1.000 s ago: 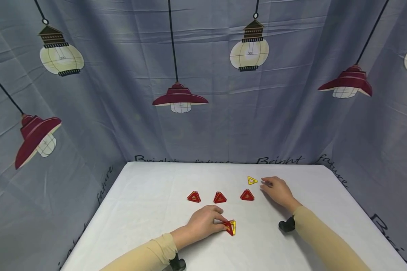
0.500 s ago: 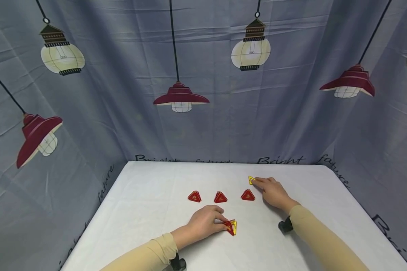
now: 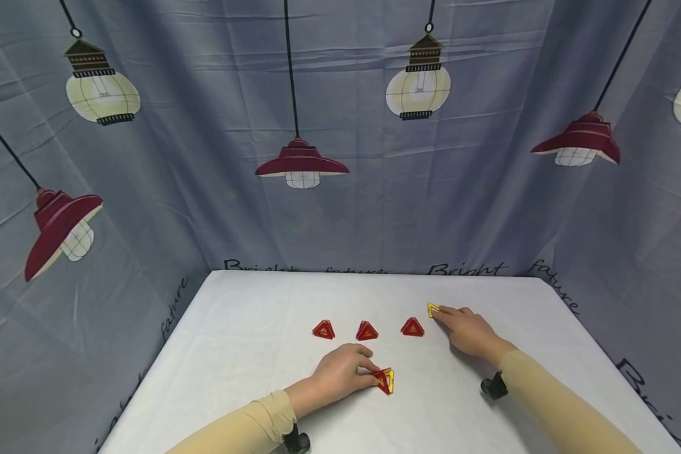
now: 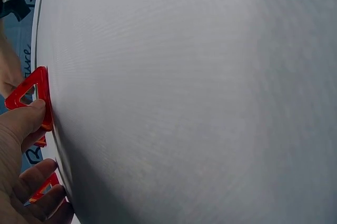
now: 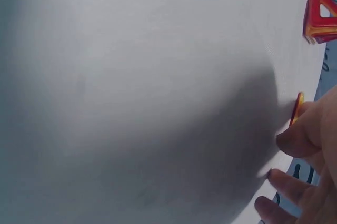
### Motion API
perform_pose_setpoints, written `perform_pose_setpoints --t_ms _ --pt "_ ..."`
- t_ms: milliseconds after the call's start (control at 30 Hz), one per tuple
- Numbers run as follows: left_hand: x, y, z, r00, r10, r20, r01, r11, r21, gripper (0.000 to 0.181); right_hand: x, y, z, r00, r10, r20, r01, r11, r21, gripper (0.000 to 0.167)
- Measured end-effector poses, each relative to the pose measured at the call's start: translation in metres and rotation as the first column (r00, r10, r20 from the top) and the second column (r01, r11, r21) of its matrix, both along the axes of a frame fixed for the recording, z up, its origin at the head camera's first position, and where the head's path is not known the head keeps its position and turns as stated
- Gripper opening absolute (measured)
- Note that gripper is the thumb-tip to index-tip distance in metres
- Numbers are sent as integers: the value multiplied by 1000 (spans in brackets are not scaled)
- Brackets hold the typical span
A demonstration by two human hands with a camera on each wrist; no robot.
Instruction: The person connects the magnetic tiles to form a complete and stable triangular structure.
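Note:
Near the front of the table, my left hand [image 3: 342,371] pinches a red triangular magnetic tile [image 4: 45,95] that stands tilted, thumb on its face. A yellow triangular tile [image 3: 390,381] meets it on the right, the two seeming to lean together. Farther back on the right, my right hand [image 3: 472,332] pinches another yellow triangular tile [image 3: 432,309] between thumb and fingers. The right wrist view shows this tile [image 5: 297,108] edge-on, partly hidden by the thumb. To its left stands a small red pyramid [image 3: 412,327] built of such tiles.
Two more red pyramids, a middle one [image 3: 367,330] and a left one [image 3: 323,329], continue the row across the white table [image 3: 250,353]. Behind the table hangs a grey-blue curtain [image 3: 340,233] printed with lamps.
My right hand has reached the far yellow tile, taken hold of it, and brought it a little right and nearer. The left hand has stayed in place with its red tile.

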State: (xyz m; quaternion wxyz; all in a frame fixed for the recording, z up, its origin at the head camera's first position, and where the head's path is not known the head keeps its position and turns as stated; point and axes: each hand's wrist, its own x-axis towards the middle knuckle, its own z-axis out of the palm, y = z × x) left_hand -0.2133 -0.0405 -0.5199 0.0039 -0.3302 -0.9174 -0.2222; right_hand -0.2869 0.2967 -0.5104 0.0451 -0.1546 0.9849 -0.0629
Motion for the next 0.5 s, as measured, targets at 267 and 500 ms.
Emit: perform_pose_setpoints --t_ms 267,500 --pt "-1 0 -1 1000 -3 -2 3 1000 0 20 26 8 7 999 -22 44 22 1000 -21 57" --pt "-2 1 -1 1000 -8 -3 8 1000 12 19 42 8 9 998 -23 53 26 999 -44 56"
